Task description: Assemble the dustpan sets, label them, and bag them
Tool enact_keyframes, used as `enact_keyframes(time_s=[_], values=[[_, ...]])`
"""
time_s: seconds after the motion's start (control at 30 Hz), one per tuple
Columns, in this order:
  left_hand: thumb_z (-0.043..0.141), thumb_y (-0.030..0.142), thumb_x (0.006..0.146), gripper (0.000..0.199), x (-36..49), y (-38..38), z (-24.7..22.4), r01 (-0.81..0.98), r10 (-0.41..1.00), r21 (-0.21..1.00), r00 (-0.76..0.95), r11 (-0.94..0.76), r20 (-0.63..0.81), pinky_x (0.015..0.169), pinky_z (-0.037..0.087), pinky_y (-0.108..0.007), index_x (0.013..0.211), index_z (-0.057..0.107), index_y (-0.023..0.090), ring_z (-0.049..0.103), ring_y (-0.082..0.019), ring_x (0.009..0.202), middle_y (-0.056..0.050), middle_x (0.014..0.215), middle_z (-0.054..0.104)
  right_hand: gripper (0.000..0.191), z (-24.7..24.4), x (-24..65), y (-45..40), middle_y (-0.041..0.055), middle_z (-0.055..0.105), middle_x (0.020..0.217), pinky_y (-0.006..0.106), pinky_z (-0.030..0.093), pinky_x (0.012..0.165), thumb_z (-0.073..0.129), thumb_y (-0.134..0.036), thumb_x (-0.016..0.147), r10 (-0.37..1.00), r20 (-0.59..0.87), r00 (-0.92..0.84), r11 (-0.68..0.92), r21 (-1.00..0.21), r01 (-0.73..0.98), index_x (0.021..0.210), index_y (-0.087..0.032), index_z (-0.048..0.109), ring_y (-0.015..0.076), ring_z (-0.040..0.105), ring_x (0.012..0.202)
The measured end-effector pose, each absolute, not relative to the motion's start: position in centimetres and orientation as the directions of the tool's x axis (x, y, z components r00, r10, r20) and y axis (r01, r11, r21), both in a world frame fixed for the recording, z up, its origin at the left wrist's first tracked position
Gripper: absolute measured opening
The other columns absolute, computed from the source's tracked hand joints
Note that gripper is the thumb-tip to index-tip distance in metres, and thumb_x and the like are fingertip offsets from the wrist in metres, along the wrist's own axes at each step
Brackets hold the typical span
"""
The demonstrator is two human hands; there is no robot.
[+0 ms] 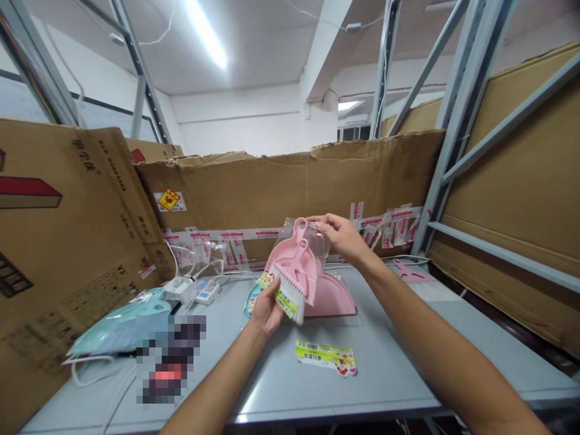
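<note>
Head view | left hand (267,309) clasps light, stiff pink plastic dustpan (293,263) and white-bristled brush (286,295) | right hand (339,235) pinches slippery clear plastic bag (317,238) | handle suits gripping

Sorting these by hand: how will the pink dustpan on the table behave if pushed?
The pink dustpan looks thin-walled, so probably light for its size and slightly flexible. Lying flat on the smooth grey table, it would likely slide rather than roll or tip.

grey table (385,374), paper label (325,356), pink dustpan (333,299), perhaps a teal dustpan (118,326)
</note>
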State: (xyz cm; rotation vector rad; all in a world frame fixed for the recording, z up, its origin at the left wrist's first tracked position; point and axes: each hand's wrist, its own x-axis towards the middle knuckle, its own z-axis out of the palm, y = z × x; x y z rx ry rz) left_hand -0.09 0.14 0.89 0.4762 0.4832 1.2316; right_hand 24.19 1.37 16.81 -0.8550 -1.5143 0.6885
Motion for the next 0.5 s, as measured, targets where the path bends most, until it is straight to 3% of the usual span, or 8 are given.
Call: enact_keyframes(time_s=[0.07,0.13,0.2,0.27,0.33,0.43,0.5], values=[[0.075,0.018,0.1,0.052,-0.1,0.0,1.0,-0.755,0.953,0.59,0.289,0.286,-0.092,0.123,0.055,-0.052,0.151,0.065,0.02,0.074,-0.032,0.134,-0.014,0.131,0.083,0.031,16.8,24.4,2.2,0.0123,0.081,0.132,0.035,0.06,0.084,0.075,-0.052,0.09,0.843,0.535,-0.058,0.536,-0.844,0.003,0.089,-0.021,0.068,0.0237,0.074,0.103],[0.074,0.018,0.1,0.052,-0.1,-0.1,1.0,-0.751,0.948,0.59,0.305,0.298,-0.091,0.123,0.055,-0.05,0.151,0.064,0.019,0.075,-0.032,0.133,-0.014,0.129,0.083,0.036,16.9,24.8,3.3,0.0137,0.081,0.129,0.037,0.062,0.086,0.079,-0.054,0.088,0.847,0.531,-0.021,0.528,-0.845,-0.087,0.087,-0.022,0.063,0.0257,0.076,0.107],[0.073,0.018,0.101,0.051,0.0,0.0,0.9,-0.749,0.945,0.586,0.311,0.309,-0.101,0.122,0.056,-0.049,0.151,0.064,0.017,0.076,-0.032,0.131,-0.014,0.128,0.084,0.04,17.5,25.4,4.1,0.0126,0.083,0.12,0.039,0.064,0.083,0.078,-0.059,0.09,0.822,0.557,0.123,0.57,-0.809,-0.143,0.089,-0.024,0.059,0.0272,0.079,0.104],[0.072,0.018,0.102,0.052,0.0,0.2,0.7,-0.744,0.943,0.588,0.311,0.318,-0.117,0.122,0.056,-0.05,0.152,0.062,0.015,0.077,-0.032,0.13,-0.016,0.128,0.083,0.039,18.6,25.8,4.1,0.0096,0.082,0.115,0.041,0.066,0.083,0.073,-0.061,0.096,0.733,0.614,0.294,0.667,-0.734,-0.128,0.097,-0.026,0.058,0.0271,0.08,0.102],[0.073,0.019,0.101,0.055,0.1,0.4,0.5,-0.736,0.945,0.598,0.299,0.317,-0.132,0.12,0.057,-0.05,0.154,0.059,0.014,0.077,-0.033,0.128,-0.017,0.129,0.083,0.031,20.0,25.3,3.2,0.0076,0.08,0.115,0.041,0.066,0.089,0.066,-0.057,0.104,0.61,0.716,0.34,0.762,-0.648,-0.003,0.105,-0.027,0.06,0.0259,0.08,0.106],[0.075,0.019,0.099,0.057,0.4,0.6,0.3,-0.733,0.952,0.61,0.268,0.3,-0.145,0.117,0.059,-0.047,0.154,0.059,0.015,0.079,-0.032,0.125,-0.016,0.128,0.083,0.015,21.0,21.4,1.3,0.008,0.078,0.124,0.043,0.06,0.106,0.06,-0.038,0.112,0.475,0.877,0.071,0.842,-0.477,0.253,0.118,-0.027,0.067,0.0251,0.076,0.118],[0.076,0.02,0.099,0.05,0.6,0.6,0.3,-0.733,0.96,0.623,0.248,0.273,-0.129,0.114,0.061,-0.045,0.148,0.064,0.015,0.079,-0.03,0.123,-0.016,0.13,0.081,0.027,20.4,16.5,0.8,0.0089,0.075,0.137,0.046,0.053,0.117,0.054,-0.019,0.11,0.38,0.893,-0.242,0.902,-0.299,0.311,0.132,-0.026,0.067,0.0259,0.07,0.13]])
